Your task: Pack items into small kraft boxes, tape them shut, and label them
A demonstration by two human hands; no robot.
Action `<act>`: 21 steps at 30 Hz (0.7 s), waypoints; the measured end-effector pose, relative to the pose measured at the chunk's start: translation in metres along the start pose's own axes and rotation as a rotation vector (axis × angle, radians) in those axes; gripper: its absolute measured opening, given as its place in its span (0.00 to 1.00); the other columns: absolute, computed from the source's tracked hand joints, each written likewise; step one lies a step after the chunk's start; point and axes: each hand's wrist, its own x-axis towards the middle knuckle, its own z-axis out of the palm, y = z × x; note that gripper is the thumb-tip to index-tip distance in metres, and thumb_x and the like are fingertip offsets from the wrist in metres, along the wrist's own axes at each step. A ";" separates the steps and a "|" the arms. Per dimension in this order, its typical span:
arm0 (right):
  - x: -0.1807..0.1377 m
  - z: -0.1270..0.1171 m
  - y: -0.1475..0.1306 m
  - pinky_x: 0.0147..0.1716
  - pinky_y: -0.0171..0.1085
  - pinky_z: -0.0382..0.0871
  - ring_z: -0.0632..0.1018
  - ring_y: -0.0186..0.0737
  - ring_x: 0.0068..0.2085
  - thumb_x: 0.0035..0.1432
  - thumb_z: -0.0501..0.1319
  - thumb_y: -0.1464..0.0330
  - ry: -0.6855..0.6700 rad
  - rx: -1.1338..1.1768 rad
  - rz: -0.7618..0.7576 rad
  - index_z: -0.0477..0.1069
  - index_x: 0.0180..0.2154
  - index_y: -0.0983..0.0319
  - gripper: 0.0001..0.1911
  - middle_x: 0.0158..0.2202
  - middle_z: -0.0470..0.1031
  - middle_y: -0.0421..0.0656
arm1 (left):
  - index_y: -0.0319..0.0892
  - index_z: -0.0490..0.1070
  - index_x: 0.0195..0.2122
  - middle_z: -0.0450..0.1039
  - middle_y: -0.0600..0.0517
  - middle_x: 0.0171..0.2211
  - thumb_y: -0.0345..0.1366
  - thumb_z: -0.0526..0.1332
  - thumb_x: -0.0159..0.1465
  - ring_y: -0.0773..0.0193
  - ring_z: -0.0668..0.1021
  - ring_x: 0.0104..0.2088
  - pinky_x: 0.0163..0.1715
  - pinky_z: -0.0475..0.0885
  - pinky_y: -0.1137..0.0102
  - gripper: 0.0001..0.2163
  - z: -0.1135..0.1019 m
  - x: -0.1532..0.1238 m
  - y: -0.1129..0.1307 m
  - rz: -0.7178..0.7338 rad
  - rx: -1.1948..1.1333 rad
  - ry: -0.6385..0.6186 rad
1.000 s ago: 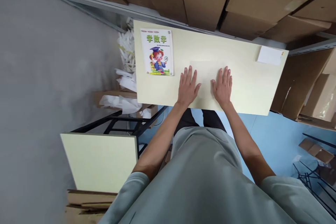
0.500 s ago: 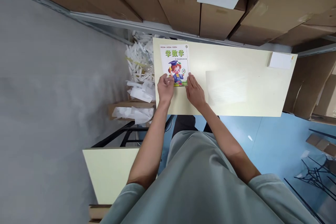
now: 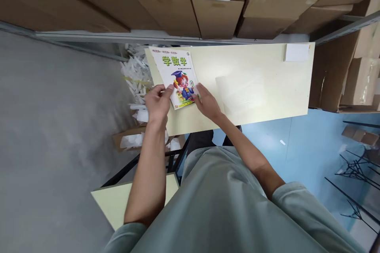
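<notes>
A children's math book (image 3: pixel 184 76) with a white cover, green Chinese characters and a cartoon child in a graduate cap is in front of me, slightly raised and tilted at the table's left end. My left hand (image 3: pixel 159 101) pinches its lower left edge, thumb on the cover and fingers curled. On the other side, my right hand (image 3: pixel 208 104) grips the lower right edge, its thumb over the cover and its fingers along the side. To the right, a clear plastic sheet or bag (image 3: pixel 237 93) lies flat on the cream table (image 3: pixel 276 87).
A small white stack (image 3: pixel 297 52) sits at the table's far right corner. Cardboard boxes (image 3: pixel 218 17) line the shelf behind. White plastic scraps (image 3: pixel 136 75) are heaped beyond the left end. Another cream board (image 3: pixel 118 201) is at lower left, and an open carton (image 3: pixel 332 75) stands right.
The book has turned slightly and lifted toward me, its lower edge nearer. My left hand has tightened on its left edge, and my right thumb is now over the cover. The camera view has shifted.
</notes>
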 end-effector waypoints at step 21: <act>-0.060 -0.171 0.247 0.52 0.49 0.87 0.86 0.48 0.50 0.82 0.54 0.45 0.409 0.297 0.201 0.75 0.63 0.60 0.29 0.52 0.86 0.53 | 0.43 0.86 0.55 0.89 0.46 0.46 0.36 0.67 0.72 0.54 0.87 0.43 0.52 0.83 0.60 0.13 0.258 -0.150 -0.056 -0.007 0.121 -0.211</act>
